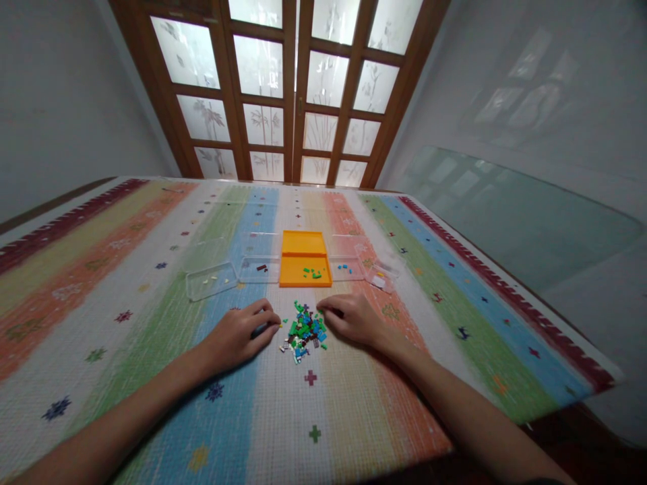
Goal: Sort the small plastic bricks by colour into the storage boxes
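Note:
A heap of small toy bricks [306, 330], mostly green, blue, brown and white, lies on the striped tablecloth between my hands. My left hand [247, 328] rests at the heap's left side, thumb and forefinger closed together. A tiny yellow brick [280, 326] shows at those fingertips. On the other side, my right hand [354, 316] has its fingers curled and pinched at the heap's upper right edge; whatever they hold is hidden. Beyond the heap stands an open yellow box [305, 284] with several green bricks [316, 274] inside.
Left of the yellow box are a clear box [259, 280] with brown pieces and another clear box [212, 294] with whitish pieces. To its right, one clear box [348, 277] holds blue bricks, and a further clear box [388, 285] holds white and yellow-orange pieces.

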`<action>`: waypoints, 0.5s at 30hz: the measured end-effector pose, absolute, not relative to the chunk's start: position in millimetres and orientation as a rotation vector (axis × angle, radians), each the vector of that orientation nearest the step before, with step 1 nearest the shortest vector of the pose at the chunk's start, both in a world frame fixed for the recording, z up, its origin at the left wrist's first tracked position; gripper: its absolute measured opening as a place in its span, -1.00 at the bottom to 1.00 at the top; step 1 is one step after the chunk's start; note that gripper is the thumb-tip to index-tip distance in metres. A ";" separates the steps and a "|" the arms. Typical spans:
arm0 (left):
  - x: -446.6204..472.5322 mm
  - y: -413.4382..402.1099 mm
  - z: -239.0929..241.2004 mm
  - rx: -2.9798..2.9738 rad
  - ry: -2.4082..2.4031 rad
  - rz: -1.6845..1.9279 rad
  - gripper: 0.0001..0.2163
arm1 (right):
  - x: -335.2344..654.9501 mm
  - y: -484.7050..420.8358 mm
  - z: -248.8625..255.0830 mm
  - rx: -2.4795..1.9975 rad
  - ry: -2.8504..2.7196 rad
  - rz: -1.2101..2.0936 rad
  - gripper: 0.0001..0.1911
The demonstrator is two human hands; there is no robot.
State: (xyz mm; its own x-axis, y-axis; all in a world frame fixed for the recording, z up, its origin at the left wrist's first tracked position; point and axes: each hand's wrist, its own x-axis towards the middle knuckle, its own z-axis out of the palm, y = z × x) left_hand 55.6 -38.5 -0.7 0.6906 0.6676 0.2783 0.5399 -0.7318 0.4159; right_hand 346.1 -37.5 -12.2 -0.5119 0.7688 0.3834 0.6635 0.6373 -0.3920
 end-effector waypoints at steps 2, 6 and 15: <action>56.3 -38.7 1.3 2.584 0.938 0.606 -0.78 | 346.0 -37.2 -12.4 -1.107 -2.320 0.262 -0.73; 59.0 -39.9 7.5 2.473 0.890 0.654 -0.79 | 339.3 -41.7 -6.0 -1.041 -2.252 0.260 -0.75; 73.7 -55.7 19.7 2.233 0.825 0.800 -0.80 | 307.2 -69.9 11.6 -0.827 -2.380 0.059 -0.72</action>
State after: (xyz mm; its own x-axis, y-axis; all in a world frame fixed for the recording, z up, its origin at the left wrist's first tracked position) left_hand 73.7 -55.7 19.7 0.6216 0.7157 0.3183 0.3402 -0.6127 0.7134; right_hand 307.2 -69.9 11.6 -0.6181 0.5757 0.5354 0.5486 0.8036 -0.2308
